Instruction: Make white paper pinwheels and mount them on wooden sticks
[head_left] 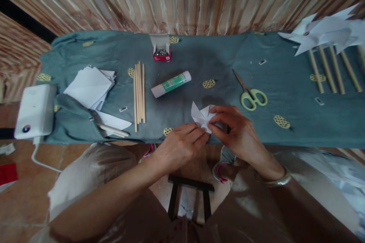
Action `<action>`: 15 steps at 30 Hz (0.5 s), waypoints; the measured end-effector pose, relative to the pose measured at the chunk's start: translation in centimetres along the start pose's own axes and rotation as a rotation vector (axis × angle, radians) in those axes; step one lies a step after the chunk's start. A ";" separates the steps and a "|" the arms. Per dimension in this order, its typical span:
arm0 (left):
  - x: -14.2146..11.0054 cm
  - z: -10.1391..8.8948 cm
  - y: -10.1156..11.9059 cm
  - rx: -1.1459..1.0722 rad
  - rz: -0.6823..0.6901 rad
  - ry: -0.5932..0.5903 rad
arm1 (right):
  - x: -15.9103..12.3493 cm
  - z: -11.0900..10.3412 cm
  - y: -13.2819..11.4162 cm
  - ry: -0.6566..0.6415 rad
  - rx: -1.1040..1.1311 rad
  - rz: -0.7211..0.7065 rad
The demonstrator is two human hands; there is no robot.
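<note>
A white paper pinwheel (204, 117), its blades partly folded in, lies at the front edge of the cloth-covered table between my hands. My left hand (185, 140) presses the near left side of the paper, its fingers laid together over the edge. From the right, my right hand (235, 127) pinches a blade with thumb and forefinger near the centre. The fingers hide part of the paper. Beyond my hands lies a glue stick (171, 84) with a green label. Green-handled scissors (250, 93) rest just past my right hand.
Several wooden sticks (138, 97) lie left of the glue stick. Behind it stands an open red box (161, 53) of small metal pieces. White paper squares (89, 86) are stacked at left beside a white power bank (35, 112). Finished pinwheels (325, 32) on sticks lie far right.
</note>
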State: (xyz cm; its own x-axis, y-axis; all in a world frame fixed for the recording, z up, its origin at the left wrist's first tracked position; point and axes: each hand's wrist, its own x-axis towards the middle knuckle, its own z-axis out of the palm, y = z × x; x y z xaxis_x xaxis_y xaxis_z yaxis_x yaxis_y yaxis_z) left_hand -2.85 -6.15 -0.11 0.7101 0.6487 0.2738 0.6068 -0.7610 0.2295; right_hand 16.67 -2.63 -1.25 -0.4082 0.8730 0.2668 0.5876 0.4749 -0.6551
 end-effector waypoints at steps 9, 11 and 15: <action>0.0 0.2 -0.1 -0.024 -0.002 -0.002 | -0.1 -0.1 0.0 0.014 0.009 0.023; 0.0 0.2 -0.1 -0.028 -0.007 -0.005 | -0.1 -0.1 -0.1 0.017 0.012 0.020; 0.0 0.2 -0.1 -0.023 -0.008 -0.017 | -0.1 -0.1 -0.2 0.005 0.019 0.003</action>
State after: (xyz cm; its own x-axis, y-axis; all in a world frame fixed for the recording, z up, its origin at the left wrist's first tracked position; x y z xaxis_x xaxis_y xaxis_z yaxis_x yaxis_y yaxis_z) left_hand -2.87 -6.06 -0.36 0.7112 0.6549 0.2555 0.6046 -0.7553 0.2531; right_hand 16.66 -2.80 -1.09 -0.4028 0.8751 0.2681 0.5755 0.4700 -0.6693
